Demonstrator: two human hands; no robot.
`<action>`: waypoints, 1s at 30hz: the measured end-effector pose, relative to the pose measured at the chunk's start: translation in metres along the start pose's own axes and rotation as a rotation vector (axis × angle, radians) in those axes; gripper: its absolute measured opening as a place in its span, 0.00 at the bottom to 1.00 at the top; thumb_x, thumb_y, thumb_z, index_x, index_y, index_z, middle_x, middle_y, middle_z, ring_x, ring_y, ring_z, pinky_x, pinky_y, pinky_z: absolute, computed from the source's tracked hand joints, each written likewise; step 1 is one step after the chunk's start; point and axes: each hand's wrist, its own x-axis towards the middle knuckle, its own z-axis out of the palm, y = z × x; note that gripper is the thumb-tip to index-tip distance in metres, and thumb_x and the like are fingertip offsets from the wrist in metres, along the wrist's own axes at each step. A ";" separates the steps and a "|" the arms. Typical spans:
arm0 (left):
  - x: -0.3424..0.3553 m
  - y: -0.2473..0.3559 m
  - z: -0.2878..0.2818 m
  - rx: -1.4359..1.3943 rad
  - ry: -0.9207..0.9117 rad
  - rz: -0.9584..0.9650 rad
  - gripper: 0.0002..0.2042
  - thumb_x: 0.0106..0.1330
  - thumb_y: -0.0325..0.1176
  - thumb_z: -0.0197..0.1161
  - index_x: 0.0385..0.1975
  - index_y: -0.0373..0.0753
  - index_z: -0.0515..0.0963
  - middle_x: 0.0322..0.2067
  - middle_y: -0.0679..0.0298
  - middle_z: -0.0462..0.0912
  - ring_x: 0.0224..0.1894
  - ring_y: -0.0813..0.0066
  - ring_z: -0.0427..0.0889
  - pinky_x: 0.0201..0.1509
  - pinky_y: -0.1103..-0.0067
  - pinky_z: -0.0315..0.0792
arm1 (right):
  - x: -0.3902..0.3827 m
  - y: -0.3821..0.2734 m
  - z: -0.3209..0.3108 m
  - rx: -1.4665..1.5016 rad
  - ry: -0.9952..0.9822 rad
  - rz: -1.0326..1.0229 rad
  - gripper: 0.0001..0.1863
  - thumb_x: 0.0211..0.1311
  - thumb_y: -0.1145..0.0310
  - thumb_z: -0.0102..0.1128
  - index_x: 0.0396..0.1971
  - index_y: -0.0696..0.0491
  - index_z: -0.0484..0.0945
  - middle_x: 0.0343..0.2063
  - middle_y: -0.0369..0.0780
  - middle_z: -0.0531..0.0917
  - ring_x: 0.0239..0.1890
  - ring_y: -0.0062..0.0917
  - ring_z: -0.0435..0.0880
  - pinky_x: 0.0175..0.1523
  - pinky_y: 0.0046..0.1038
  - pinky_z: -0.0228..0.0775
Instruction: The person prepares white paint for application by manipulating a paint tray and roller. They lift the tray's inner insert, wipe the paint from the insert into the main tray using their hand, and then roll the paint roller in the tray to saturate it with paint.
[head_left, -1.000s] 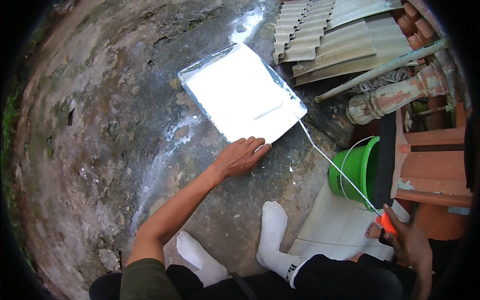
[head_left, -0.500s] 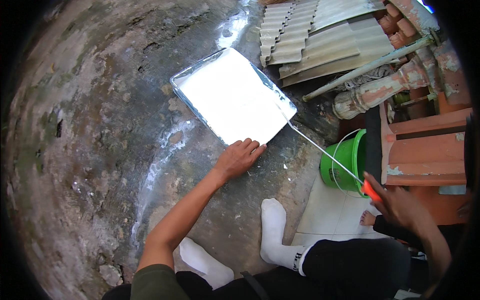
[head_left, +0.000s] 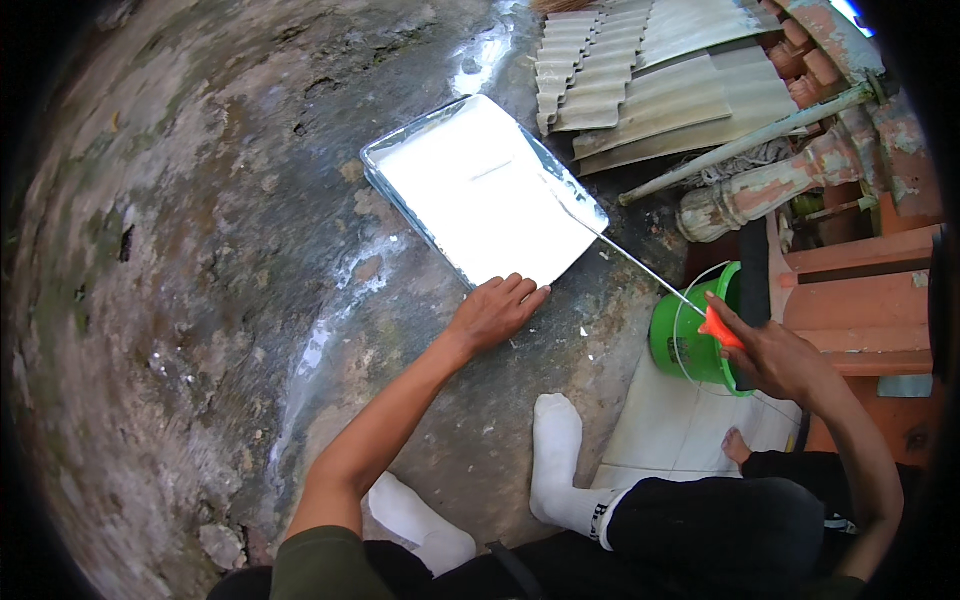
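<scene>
The left hand [head_left: 495, 312] lies flat, fingers spread, on the concrete floor [head_left: 200, 250], touching the near edge of the white-filled paint tray [head_left: 480, 190]. The right hand [head_left: 775, 358] grips the orange handle of a long-shafted tool [head_left: 640, 265] whose far end rests in the tray, beside a green bucket [head_left: 680, 345].

One head-worn fisheye view here, looking steeply down from above at the wet concrete floor [head_left: 200, 300], close in, edges bending.
</scene>
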 end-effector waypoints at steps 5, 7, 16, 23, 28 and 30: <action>0.007 0.004 -0.006 -0.044 -0.041 -0.046 0.14 0.65 0.32 0.62 0.50 0.40 0.77 0.41 0.63 0.79 0.43 0.68 0.78 0.45 0.74 0.74 | -0.052 0.024 -0.001 0.209 0.000 0.091 0.33 0.69 0.55 0.57 0.70 0.47 0.59 0.24 0.52 0.81 0.30 0.51 0.82 0.43 0.47 0.72; 0.012 0.008 -0.009 -0.056 0.045 -0.052 0.12 0.65 0.34 0.63 0.47 0.40 0.77 0.41 0.62 0.78 0.42 0.68 0.77 0.45 0.73 0.73 | -0.069 0.030 -0.001 0.410 -0.057 0.189 0.27 0.70 0.54 0.55 0.64 0.50 0.67 0.27 0.51 0.82 0.30 0.50 0.82 0.44 0.47 0.71; 0.000 0.042 -0.016 -0.344 0.365 -0.430 0.14 0.61 0.37 0.67 0.42 0.39 0.75 0.40 0.60 0.74 0.43 0.63 0.73 0.47 0.68 0.64 | -0.119 0.023 0.008 0.057 -0.141 0.411 0.26 0.69 0.48 0.54 0.54 0.54 0.71 0.34 0.56 0.82 0.39 0.54 0.80 0.43 0.50 0.70; -0.002 -0.009 -0.013 -0.356 0.778 -1.066 0.30 0.66 0.42 0.63 0.62 0.32 0.62 0.57 0.47 0.64 0.63 0.48 0.62 0.66 0.56 0.56 | -0.002 0.017 0.017 -0.016 0.049 0.049 0.24 0.72 0.59 0.54 0.62 0.53 0.68 0.32 0.50 0.85 0.30 0.53 0.83 0.37 0.42 0.75; 0.020 -0.021 0.000 -0.445 0.828 -1.253 0.34 0.73 0.45 0.54 0.71 0.31 0.53 0.65 0.43 0.59 0.70 0.43 0.56 0.72 0.54 0.52 | 0.012 0.034 0.023 0.046 0.020 0.019 0.26 0.72 0.58 0.54 0.64 0.54 0.66 0.35 0.55 0.83 0.35 0.55 0.82 0.40 0.47 0.73; 0.026 -0.017 0.004 -0.489 0.849 -1.304 0.32 0.74 0.43 0.51 0.72 0.33 0.53 0.67 0.44 0.59 0.70 0.44 0.57 0.71 0.55 0.54 | -0.027 0.036 0.022 0.089 -0.032 0.076 0.26 0.72 0.58 0.54 0.64 0.54 0.65 0.35 0.58 0.83 0.38 0.56 0.82 0.41 0.48 0.73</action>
